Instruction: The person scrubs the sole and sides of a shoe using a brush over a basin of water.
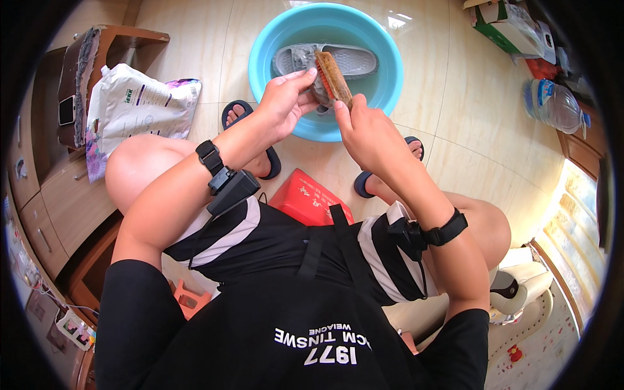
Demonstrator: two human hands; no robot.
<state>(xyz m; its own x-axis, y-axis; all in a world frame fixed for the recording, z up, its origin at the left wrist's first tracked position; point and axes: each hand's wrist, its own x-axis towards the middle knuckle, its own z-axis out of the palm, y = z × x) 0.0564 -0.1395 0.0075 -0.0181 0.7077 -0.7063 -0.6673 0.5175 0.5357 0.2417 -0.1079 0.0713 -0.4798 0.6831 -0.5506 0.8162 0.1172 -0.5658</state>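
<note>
A blue plastic basin [325, 134] holding water stands on the tiled floor. Inside it lies a grey slide sandal [353, 61]. My right hand [365, 126] grips a wooden scrubbing brush [335, 78] with orange bristles, tilted over the basin. Against the bristles is a second grey sandal [320, 92], mostly hidden behind the brush and my fingers. My left hand [287, 100] holds that sandal from the left side, thumb near the bristles.
My slippered feet flank a red bag or box [312, 197] below the basin. A white printed bag [144, 107] leans by a drawer cabinet [73, 195] at left. Right of the basin, near the edge, are a large clear plastic bottle [558, 107] and a green-white box [504, 29].
</note>
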